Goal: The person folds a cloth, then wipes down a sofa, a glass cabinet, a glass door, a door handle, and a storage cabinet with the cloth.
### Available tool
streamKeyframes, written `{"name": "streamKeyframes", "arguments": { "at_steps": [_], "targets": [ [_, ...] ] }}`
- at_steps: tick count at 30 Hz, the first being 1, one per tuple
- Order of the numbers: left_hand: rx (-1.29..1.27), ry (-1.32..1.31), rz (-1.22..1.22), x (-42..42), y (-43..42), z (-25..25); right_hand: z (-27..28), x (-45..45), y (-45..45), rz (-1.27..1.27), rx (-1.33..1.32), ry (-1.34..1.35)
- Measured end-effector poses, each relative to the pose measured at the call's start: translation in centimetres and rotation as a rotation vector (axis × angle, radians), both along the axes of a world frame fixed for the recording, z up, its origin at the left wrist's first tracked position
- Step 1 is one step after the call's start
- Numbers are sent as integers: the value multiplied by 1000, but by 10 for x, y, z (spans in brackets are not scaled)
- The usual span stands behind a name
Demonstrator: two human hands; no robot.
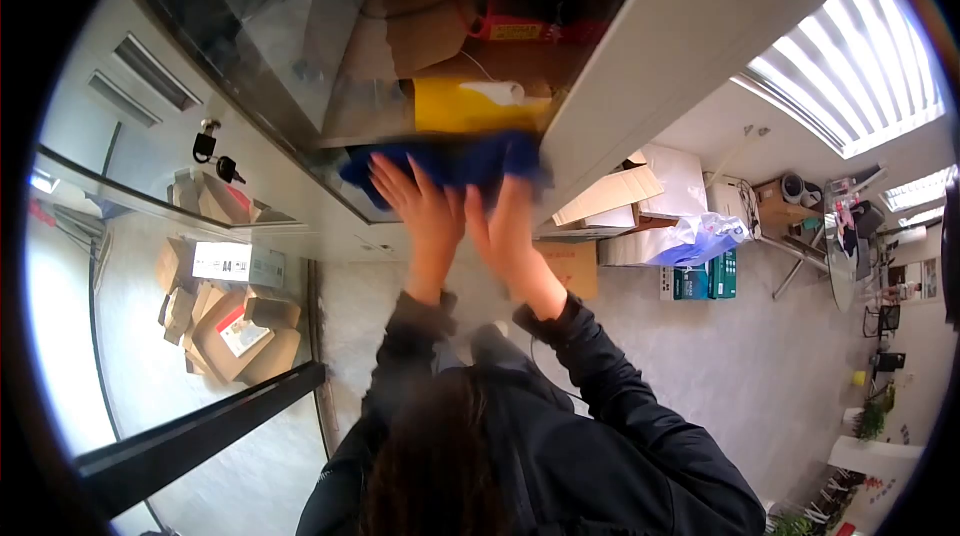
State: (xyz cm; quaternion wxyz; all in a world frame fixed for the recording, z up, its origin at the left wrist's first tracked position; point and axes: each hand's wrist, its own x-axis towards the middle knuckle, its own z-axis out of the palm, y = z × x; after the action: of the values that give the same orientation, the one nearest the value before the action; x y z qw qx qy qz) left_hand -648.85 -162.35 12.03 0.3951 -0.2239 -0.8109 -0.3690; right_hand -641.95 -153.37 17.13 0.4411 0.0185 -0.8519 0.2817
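A dark blue cloth [445,161] lies bunched across the lower edge of a glass-fronted cabinet [620,46]. My left hand [425,211] rests on the left part of this cloth, its fingers stretched out and spread over the fabric. Beside it, my right hand [508,236] has hold of the right part. Its fingertips are blurred and partly hidden in the folds. Just above the cloth, a yellow item [460,106] shows inside the cabinet, smeared in the picture. Whether the cloth touches the glass all along its length cannot be seen.
Keys [205,144] hang from the cabinet lock at left. Opened cardboard boxes [225,336] and a white A4 box [238,263] appear in or through the glass. More boxes [665,181] and a plastic bag [690,239] stand at right, near a glass table [843,251].
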Motion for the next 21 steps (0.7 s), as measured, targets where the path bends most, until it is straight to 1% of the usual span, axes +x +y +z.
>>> {"name": "streamKeyframes", "arguments": {
  "at_steps": [2,3,4,6,7,9,11,13,14,15,18,19,20,21],
  "targets": [
    [35,126,66,-15,10,68,68,-6,-2,107,-75,105],
    [41,198,92,-20,13,103,93,-7,-2,186,-114,144],
    [50,275,141,-24,17,133,114,-7,-4,196,-113,152],
    [48,311,192,-32,27,159,143,-14,-3,354,-303,237],
    [46,341,230,-35,28,167,141,-17,-3,367,-303,249],
    [51,365,244,-36,26,146,116,-19,-2,188,-182,307],
    [-113,298,184,-36,15,102,71,-14,-6,150,-198,196],
    [-245,138,121,-22,1,46,-4,0,-7,153,-309,-170],
    [-295,64,83,-13,-6,16,-36,8,-7,136,-303,-215],
    [-343,-5,42,-8,-13,-2,-52,13,-7,115,-296,-256],
    [-377,92,11,-12,-20,-4,-29,14,-10,104,-304,-183],
    [-362,93,4,-15,-17,15,-12,10,-11,95,-290,-183],
    [-313,138,6,-21,-12,36,7,-1,-10,93,-280,-68],
    [-262,187,10,-27,-9,67,32,-15,-10,94,-266,51]
  ]
}}
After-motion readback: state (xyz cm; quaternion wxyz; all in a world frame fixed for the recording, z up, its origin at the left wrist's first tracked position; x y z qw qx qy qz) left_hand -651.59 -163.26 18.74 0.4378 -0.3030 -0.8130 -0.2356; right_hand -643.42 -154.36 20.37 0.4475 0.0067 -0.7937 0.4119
